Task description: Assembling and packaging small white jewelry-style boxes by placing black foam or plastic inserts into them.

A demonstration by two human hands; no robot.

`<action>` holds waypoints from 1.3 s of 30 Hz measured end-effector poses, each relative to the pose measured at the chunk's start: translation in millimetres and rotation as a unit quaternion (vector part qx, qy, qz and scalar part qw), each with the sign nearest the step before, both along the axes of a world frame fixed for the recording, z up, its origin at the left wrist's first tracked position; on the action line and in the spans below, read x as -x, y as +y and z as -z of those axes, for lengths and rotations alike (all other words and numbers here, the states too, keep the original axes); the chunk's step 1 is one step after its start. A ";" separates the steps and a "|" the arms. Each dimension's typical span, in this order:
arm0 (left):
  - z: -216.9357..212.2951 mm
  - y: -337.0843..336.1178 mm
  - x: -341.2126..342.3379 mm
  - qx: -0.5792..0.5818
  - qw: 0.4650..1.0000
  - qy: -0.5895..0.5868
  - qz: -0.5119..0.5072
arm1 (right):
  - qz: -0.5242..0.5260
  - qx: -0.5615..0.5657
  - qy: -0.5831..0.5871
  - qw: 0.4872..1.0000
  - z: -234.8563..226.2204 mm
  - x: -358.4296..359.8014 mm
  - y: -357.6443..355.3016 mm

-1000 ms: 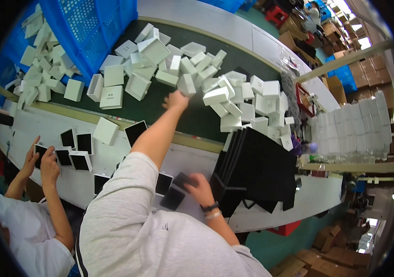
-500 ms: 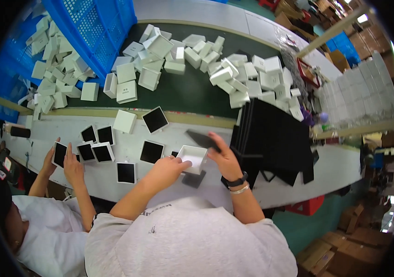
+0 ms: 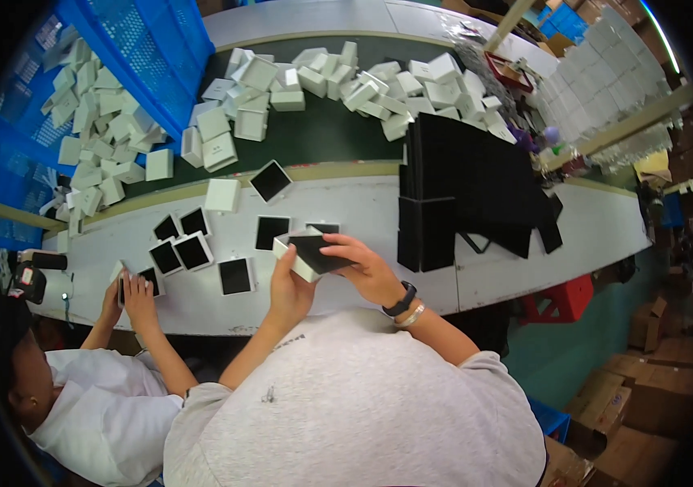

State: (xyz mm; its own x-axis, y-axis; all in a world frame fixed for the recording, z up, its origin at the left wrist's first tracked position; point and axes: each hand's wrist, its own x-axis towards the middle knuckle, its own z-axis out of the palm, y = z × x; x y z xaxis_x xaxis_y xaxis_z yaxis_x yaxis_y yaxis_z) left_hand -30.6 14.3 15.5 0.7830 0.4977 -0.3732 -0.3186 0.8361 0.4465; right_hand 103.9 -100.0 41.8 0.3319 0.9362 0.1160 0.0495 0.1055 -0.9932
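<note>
Above the bench (image 3: 355,199), the left hand (image 3: 291,292) is gripping a white box (image 3: 304,269) while the right hand (image 3: 369,274) is holding a black insert (image 3: 314,250) against it, apparently fitting it, the next press seemingly needing aligned edges

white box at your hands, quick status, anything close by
Left hand holding white box. Right hand touching black insert at the box's top; full seating unclear. Black-topped white boxes just beyond on table.

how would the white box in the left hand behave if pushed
The white box should feel fairly stiff: its edges look straight in the left hand. It would probably slide rather than roll, given its flat sides.
</note>
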 end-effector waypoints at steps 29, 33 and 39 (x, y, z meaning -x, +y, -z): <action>-66.9 -13.7 8.6 -0.209 0.960 -0.122 0.141 | 0.028 -0.102 -0.191 0.976 -72.2 1.4 -51.6; -71.9 -22.3 10.1 -0.188 0.964 -0.136 0.132 | 0.050 -0.067 -0.456 0.886 -83.1 21.1 -39.6; -73.7 -25.8 11.6 -0.229 0.958 -0.095 0.142 | 0.041 -0.051 -0.496 0.866 -70.6 26.2 -44.6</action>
